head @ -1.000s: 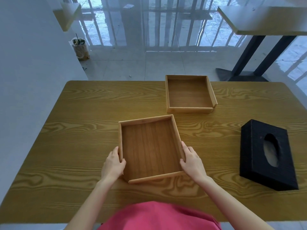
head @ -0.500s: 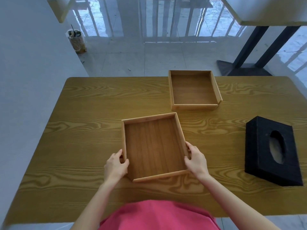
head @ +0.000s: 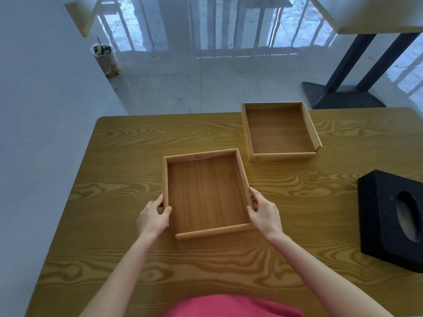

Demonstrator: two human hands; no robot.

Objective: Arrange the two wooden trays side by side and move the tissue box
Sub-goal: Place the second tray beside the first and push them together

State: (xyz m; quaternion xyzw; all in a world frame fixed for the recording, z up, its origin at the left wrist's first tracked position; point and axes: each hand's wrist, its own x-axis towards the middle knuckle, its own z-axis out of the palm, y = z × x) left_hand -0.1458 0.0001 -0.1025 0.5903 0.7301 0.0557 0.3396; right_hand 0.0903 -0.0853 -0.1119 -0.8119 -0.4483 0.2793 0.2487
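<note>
Gripped on both sides: near square wooden tray with low walls (head: pixel 207 193), at centre frame on the yellow-brown wood-grain table (head: pixel 119 170), turned slightly askew to the table edge. Left hand (head: pixel 153 216) pinching the tray's left wall, thumb inside over the rim, fingers outside. Right hand (head: pixel 265 213) clamped on the right wall the same way, thumb hooked over the rim. Second wooden tray of like build (head: pixel 279 131) up and to the right of centre, at the far table edge, close to the held tray's far right corner but apart from it. Black rectangular tissue box with an oval top opening (head: pixel 393 223) at the right edge of the frame, well apart from both trays. Pink garment (head: pixel 231 306) at bottom centre.
</note>
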